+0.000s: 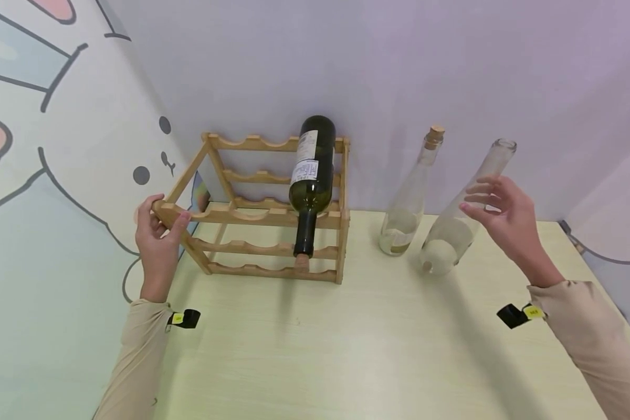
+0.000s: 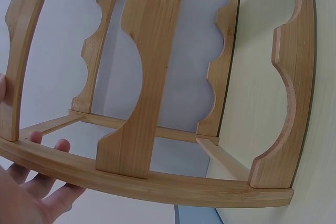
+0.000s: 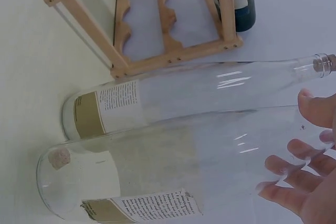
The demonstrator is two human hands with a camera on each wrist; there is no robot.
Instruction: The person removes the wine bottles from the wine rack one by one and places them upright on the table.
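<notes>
My left hand (image 1: 157, 236) grips the front left upper corner of a wooden wine rack (image 1: 252, 217), thumb on the front rail. In the left wrist view its fingertips (image 2: 62, 145) show behind the side rail. One dark green wine bottle (image 1: 320, 154) lies across the rack's top right, its corked neck pointing toward me. My right hand (image 1: 509, 219) curls round the upper part of a clear glass bottle (image 1: 454, 230) with an uncorked mouth. Fingers show through the glass, thumb on the near side. A cork (image 3: 59, 158) shows at this bottle's base.
A second clear bottle (image 1: 404, 213), closed with a cork (image 1: 437, 133), stands between the rack and the held bottle. The pale table (image 1: 320, 350) meets a light wall (image 1: 399, 70) behind. A cartoon-printed wall (image 1: 94, 134) runs along the left.
</notes>
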